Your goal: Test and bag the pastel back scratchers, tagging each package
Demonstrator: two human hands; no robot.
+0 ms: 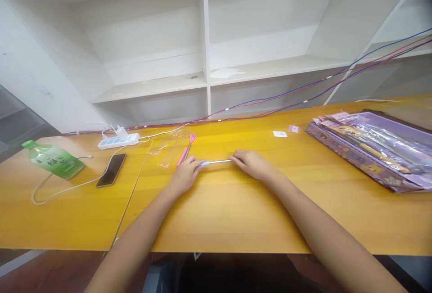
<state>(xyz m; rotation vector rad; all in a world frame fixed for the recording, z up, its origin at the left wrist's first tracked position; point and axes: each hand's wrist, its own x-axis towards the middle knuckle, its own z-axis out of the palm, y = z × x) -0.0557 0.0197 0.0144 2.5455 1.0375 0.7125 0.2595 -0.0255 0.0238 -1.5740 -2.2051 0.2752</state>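
A thin silver rod [219, 161] with a pale blue end lies across the middle of the yellow table [236, 212]. My left hand [185, 174] pinches its blue left end, fingers closed. At the rod's right end, the fingers of my right hand [251, 164] are closed on it. The rod spans level between both hands, just above or on the tabletop. A pink-handled tool [186, 149] with a small fan-shaped head lies just beyond my left hand, beside a clear plastic bag [165, 151].
A dark phone [111, 170] on a white cable, a white power strip [118, 140] and a green bottle [54, 160] lie at the left. A purple box of packaged items [371, 149] sits at the right. Two small cards [280, 134] lie behind. White shelving stands at the back.
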